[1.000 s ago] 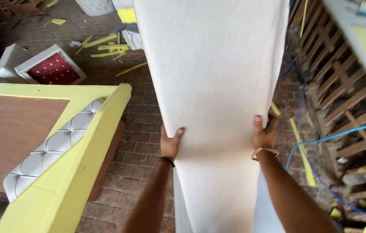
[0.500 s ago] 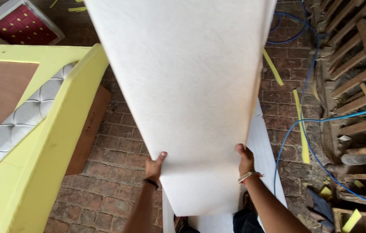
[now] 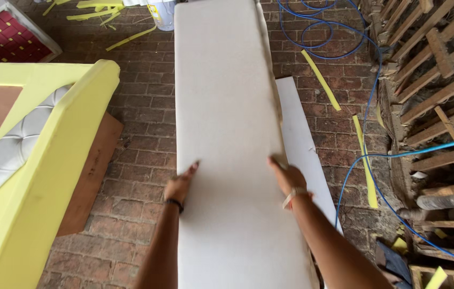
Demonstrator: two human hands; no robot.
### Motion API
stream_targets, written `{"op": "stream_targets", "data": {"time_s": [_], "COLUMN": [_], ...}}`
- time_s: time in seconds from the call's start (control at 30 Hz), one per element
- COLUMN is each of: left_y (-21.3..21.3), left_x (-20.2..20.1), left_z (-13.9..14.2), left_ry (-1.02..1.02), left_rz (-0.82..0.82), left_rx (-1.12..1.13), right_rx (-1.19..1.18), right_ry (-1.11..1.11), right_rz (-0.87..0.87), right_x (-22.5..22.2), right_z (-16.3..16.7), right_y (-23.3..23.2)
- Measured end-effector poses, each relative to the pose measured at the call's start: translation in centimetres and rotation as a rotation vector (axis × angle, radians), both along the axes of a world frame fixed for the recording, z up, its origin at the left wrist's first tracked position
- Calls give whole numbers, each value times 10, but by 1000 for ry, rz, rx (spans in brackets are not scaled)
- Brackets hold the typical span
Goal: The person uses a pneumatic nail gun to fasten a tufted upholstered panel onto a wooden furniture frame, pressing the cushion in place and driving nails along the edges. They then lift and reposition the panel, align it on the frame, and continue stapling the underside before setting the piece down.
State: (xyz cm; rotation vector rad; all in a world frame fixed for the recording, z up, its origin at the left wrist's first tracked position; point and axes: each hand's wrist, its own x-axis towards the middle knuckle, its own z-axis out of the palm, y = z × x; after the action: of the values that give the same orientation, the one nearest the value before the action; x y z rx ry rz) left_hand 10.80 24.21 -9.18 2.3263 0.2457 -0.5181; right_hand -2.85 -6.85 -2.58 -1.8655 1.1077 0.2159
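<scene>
A long white foam panel (image 3: 226, 107) lies lengthwise down the middle of the head view, over the brick floor. My left hand (image 3: 180, 183) presses against its left edge, fingers along the side. My right hand (image 3: 285, 174) grips the right edge, fingers curled over it. Both hands hold the panel at about the same height, roughly a third of the way up from its near end. A second white sheet (image 3: 303, 144) lies on the floor, sticking out from under the panel's right side.
A yellow upholstered frame (image 3: 50, 160) with grey tufted padding (image 3: 7, 152) fills the left side. Brown board (image 3: 90, 171) lies beside it. Wooden pallets (image 3: 441, 80) stand at right. A blue hose (image 3: 366, 160) and yellow foam strips (image 3: 320, 80) lie on the bricks.
The white panel has gone from standing tilted up in front of me to lying low and flat along the floor. My hands stayed on its two edges as it came down.
</scene>
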Motion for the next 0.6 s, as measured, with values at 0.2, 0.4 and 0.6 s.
{"op": "stream_targets", "data": {"time_s": [0.2,0.4,0.6], "left_y": [11,33,17], "left_x": [48,13,29], "left_z": [-6,-26,-32], "left_ry": [113,182,212], "left_rz": [74,116,140], "left_rx": [11,175,-13], "right_rx": [53,-15,-173], "right_ry": [74,174,184], "right_rz": [19,-16,32], "right_x": [59,43,56], "right_z": [-1,-1,-10], "right_y": [6,36,20]}}
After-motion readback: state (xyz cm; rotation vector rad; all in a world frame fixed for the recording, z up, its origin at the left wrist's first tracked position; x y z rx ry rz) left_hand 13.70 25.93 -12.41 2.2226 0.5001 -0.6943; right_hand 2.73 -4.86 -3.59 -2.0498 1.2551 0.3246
